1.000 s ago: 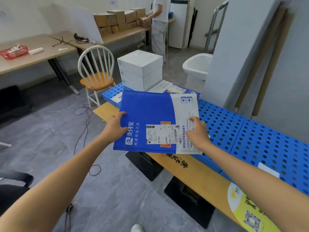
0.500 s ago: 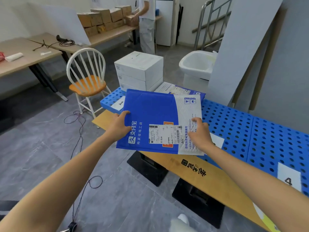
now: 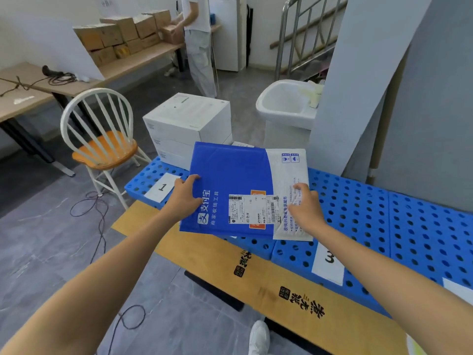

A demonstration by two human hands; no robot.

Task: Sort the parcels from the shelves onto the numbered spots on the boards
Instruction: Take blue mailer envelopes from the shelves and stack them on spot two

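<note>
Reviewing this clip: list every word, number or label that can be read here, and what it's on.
"1": white paper label on the blue board.
"3": another white label, further along the boards.
"支付宝" and "商家收钱工具": front of the blue mailer.
Shipping label on the mailer: print too small to read.
Brown cardboard in front of the boards: black characters, too stylised to read.

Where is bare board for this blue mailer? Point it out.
Bare board lies behind label 3, up to the leaning grey panel. Crowded by label 1: stacked white boxes fill the back there.
</note>
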